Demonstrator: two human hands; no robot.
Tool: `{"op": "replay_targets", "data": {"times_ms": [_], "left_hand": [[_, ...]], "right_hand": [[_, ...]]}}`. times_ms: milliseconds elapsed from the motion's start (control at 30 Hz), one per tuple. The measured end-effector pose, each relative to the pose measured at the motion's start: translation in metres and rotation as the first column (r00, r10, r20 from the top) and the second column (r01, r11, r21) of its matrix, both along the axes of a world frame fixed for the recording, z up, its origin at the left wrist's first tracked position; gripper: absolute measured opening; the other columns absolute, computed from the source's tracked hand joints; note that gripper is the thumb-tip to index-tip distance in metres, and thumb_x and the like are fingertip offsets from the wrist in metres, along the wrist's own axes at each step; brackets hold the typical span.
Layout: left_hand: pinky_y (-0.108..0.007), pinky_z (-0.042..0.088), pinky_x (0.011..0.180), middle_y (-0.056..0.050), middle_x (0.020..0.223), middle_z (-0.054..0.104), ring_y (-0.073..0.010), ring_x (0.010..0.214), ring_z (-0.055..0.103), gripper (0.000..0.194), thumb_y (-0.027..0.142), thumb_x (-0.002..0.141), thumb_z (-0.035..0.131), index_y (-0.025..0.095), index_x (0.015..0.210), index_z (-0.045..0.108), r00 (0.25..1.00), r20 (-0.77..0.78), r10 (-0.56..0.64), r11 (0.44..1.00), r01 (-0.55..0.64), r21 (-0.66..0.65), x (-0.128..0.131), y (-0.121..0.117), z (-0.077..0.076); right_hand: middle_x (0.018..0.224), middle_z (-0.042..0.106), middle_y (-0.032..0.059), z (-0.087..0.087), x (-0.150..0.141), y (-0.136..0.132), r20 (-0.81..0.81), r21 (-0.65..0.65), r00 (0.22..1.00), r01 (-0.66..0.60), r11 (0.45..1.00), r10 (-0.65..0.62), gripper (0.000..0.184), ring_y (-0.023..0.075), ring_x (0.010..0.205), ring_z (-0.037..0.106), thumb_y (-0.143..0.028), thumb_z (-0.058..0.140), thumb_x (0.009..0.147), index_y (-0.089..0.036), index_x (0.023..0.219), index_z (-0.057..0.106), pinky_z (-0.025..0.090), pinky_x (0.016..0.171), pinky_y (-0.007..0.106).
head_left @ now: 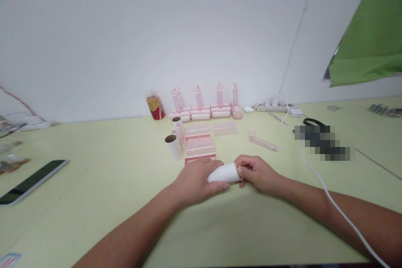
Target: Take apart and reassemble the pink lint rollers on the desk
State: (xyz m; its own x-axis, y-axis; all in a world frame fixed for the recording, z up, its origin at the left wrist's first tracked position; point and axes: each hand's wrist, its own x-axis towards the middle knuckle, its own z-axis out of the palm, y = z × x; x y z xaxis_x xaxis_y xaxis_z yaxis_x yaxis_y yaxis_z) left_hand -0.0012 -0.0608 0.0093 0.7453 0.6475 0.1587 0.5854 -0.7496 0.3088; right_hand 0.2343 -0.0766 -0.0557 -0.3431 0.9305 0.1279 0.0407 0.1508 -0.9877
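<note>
- White cable [345,218] crosses the right forearm [314,201].
- Left hand [197,180] curls its fingers round the white roll [222,173], between both hands; right hand [256,173] apparently pinches one end.
- Step, seemingly: working that end; next calls for a steady left hold.
- Beyond stands another roll [175,150], upright.

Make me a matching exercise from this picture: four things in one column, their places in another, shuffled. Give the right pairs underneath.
Things
1. White roll
2. Red-and-yellow container
3. Green cloth
4. Flat device with a dark screen

Places
A. Hanging at the upper right
B. Held by the left hand and the right hand
C. Lying near the picture's left edge
D. At the back of the table, beside the row of pink cases

Right pairs: 1-B, 2-D, 3-A, 4-C
</note>
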Motion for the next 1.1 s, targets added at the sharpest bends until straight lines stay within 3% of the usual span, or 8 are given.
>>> {"op": "replay_targets", "data": {"times_ms": [400, 1100], "left_hand": [[-0.029, 0.043, 0.074, -0.006, 0.101, 0.067, -0.023, 0.09, 0.059, 0.045, 0.058, 0.086, 0.054, 0.023, 0.112, 0.063, 0.997, 0.071, -0.02, 0.995, 0.027, -0.099, 0.0006, -0.0002, 0.0027], [-0.03, 0.043, 0.075, -0.005, 0.1, 0.066, -0.0225, 0.089, 0.058, 0.044, 0.058, 0.086, 0.056, 0.023, 0.113, 0.062, 0.997, 0.067, -0.027, 0.993, 0.035, -0.114, 0.0008, -0.0004, 0.0019]], "right_hand": [[0.068, 0.063, 0.0009, 0.0028, 0.0049, 0.0039, 0.038, -0.054, 0.996, -0.077, 0.996, 0.079, 0.047, 0.0131, 0.056, 0.062, -0.063, 0.061, 0.081, -0.015, 0.081, 0.056, 0.05, 0.054, 0.024], [0.068, 0.06, 0.0009, 0.004, 0.0072, 0.0039, 0.049, -0.009, 0.993, -0.109, 0.994, 0.109, 0.046, 0.0134, 0.058, 0.061, -0.06, 0.055, 0.087, -0.014, 0.081, 0.056, 0.049, 0.055, 0.023]]}}
